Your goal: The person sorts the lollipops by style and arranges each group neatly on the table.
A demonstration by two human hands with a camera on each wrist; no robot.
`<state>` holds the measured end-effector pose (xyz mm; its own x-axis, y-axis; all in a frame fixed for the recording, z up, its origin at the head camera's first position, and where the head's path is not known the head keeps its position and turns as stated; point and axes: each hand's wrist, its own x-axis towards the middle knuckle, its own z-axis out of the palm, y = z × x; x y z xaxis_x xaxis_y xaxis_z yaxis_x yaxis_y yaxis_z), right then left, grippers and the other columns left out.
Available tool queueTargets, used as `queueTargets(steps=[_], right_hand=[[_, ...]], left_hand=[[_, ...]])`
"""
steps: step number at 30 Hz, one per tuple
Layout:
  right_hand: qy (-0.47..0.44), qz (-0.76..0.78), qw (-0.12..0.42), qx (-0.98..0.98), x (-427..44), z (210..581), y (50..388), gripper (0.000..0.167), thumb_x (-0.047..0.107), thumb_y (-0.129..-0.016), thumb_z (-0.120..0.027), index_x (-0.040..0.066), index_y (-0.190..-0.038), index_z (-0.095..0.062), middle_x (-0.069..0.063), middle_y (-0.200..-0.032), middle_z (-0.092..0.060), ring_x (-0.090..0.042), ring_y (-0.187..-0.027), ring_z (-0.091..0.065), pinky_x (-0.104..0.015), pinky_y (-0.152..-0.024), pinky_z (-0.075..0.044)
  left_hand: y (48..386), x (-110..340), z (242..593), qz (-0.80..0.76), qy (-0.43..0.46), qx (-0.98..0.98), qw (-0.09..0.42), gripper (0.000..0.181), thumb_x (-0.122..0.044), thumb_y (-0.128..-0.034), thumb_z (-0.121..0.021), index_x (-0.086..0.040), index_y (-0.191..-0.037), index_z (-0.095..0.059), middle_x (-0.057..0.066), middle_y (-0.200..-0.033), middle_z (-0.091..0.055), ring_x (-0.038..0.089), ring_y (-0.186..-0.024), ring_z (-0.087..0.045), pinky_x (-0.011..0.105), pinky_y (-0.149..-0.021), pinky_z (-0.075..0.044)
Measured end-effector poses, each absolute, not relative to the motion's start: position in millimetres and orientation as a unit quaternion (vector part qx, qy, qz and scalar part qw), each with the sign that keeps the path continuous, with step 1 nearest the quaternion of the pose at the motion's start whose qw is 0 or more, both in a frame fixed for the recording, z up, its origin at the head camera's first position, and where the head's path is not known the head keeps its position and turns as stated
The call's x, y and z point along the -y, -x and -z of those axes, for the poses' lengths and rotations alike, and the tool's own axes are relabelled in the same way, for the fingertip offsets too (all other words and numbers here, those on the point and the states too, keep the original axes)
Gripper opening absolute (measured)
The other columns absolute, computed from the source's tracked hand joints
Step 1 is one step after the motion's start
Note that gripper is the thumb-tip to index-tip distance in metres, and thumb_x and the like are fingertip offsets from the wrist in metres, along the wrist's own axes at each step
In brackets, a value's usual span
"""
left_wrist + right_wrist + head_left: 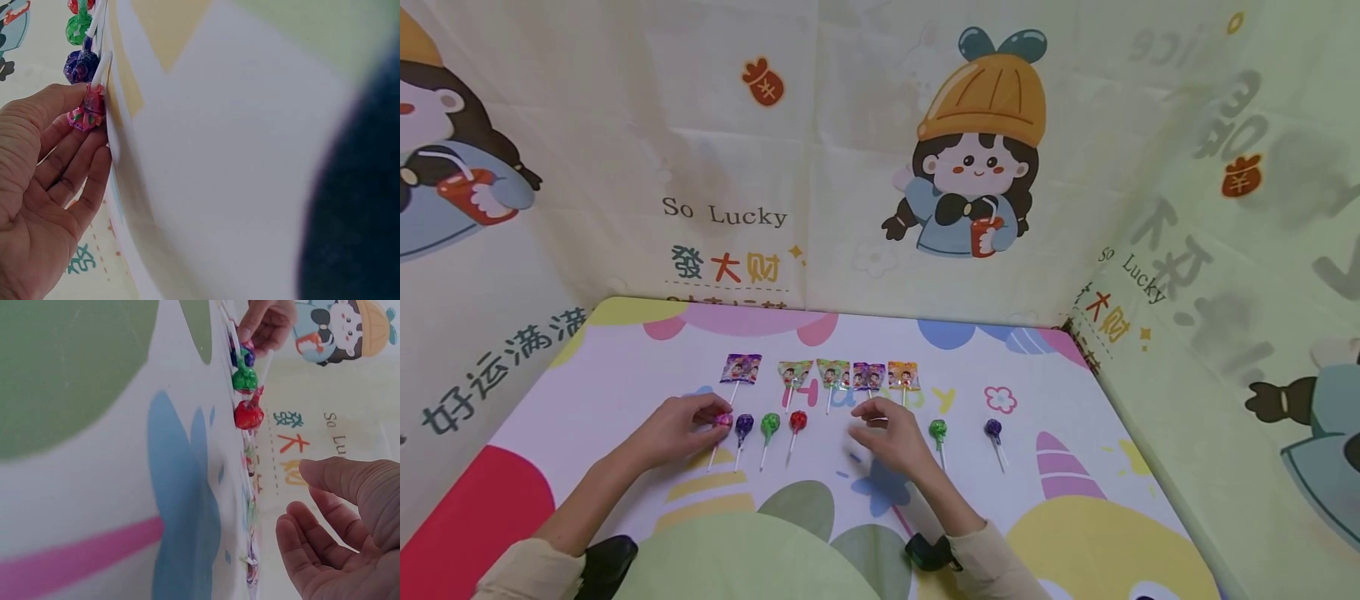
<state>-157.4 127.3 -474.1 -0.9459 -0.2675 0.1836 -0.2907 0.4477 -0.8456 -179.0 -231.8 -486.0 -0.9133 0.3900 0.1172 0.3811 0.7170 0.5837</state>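
My left hand (676, 432) pinches the head of a pink lollipop (87, 114) between thumb and fingers, its stick pointing toward me. To its right lie a purple lollipop (744, 425), a green lollipop (771, 424) and a red lollipop (798, 420), in one row. Over the table, my right hand (891, 435) holds nothing; its fingers are loosely bent, with a gap between thumb and fingertips in the right wrist view. Beyond that hand to the right are another green lollipop (937, 429) and another purple lollipop (993, 429).
Behind the row lie flat-wrapped lollipops: a purple packet (741, 368) at left, then two green-edged packets (795, 372), a second purple packet (868, 376) and an orange packet (903, 374). A printed cloth (850, 167) hangs behind the patterned table (880, 342).
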Motion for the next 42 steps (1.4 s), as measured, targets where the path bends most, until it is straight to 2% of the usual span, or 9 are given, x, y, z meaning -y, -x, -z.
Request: queueTargets(steps=[5,13,20,26,31,42], right_hand=[[-0.16,-0.508,0.018,0.846,-133.3,472.5,153.7,0.022,0.009,-0.09,-0.077,0.0,-0.109,-0.07,-0.015,-0.108,-0.07,-0.028,-0.106,-0.066,-0.043,-0.098,-0.057],[-0.149,-0.498,0.035,0.853,-146.1,473.7,153.1,0.019,0.01,-0.09,-0.078,0.005,-0.107,-0.071,-0.011,-0.109,-0.07,-0.029,-0.105,-0.067,-0.044,-0.097,-0.057],[-0.153,-0.505,0.053,0.848,-158.0,470.9,152.0,0.02,0.006,-0.09,-0.078,0.0,-0.107,-0.07,-0.017,-0.11,-0.071,-0.035,-0.105,-0.067,-0.048,-0.097,-0.057],[-0.133,-0.499,0.062,0.854,-167.7,467.7,150.7,0.019,0.004,-0.088,-0.078,0.001,-0.106,-0.071,-0.014,-0.108,-0.071,-0.033,-0.104,-0.067,-0.044,-0.095,-0.058],[-0.13,-0.503,0.074,0.851,-175.3,467.7,152.5,0.019,0.001,-0.087,-0.078,0.0,-0.105,-0.07,-0.017,-0.108,-0.071,-0.036,-0.104,-0.067,-0.044,-0.094,-0.059],[-0.114,-0.495,0.088,0.857,-188.2,467.9,153.9,0.021,0.001,-0.086,-0.079,-0.001,-0.106,-0.071,-0.015,-0.107,-0.072,-0.033,-0.103,-0.069,-0.044,-0.092,-0.059]], left_hand=[[179.0,231.6,485.3,-0.313,-0.206,-0.927,0.007,0.026,-0.022,-0.0901,-0.079,-0.008,-0.11,-0.071,-0.002,-0.101,-0.071,0.02,-0.095,-0.069,0.044,-0.088,-0.061],[178.8,231.7,485.9,-0.316,-0.206,-0.926,0.01,0.025,-0.022,-0.0905,-0.079,-0.008,-0.11,-0.071,-0.002,-0.101,-0.071,0.02,-0.096,-0.069,0.044,-0.088,-0.061],[179.5,231.8,486.7,-0.317,-0.204,-0.926,0.011,0.025,-0.023,-0.0907,-0.079,-0.009,-0.11,-0.071,-0.003,-0.101,-0.071,0.019,-0.095,-0.069,0.044,-0.088,-0.061],[180.5,232.7,487.7,-0.313,-0.207,-0.927,0.007,0.026,-0.023,-0.0904,-0.079,-0.009,-0.11,-0.071,-0.003,-0.101,-0.071,0.019,-0.095,-0.069,0.043,-0.088,-0.061],[182.1,233.2,487.9,-0.312,-0.21,-0.927,0.007,0.026,-0.023,-0.0906,-0.079,-0.009,-0.11,-0.071,-0.003,-0.101,-0.071,0.019,-0.095,-0.069,0.043,-0.087,-0.061],[182.1,233.3,486.3,-0.311,-0.21,-0.927,0.009,0.026,-0.022,-0.0905,-0.079,-0.008,-0.11,-0.071,-0.002,-0.101,-0.071,0.019,-0.095,-0.069,0.044,-0.088,-0.061]])
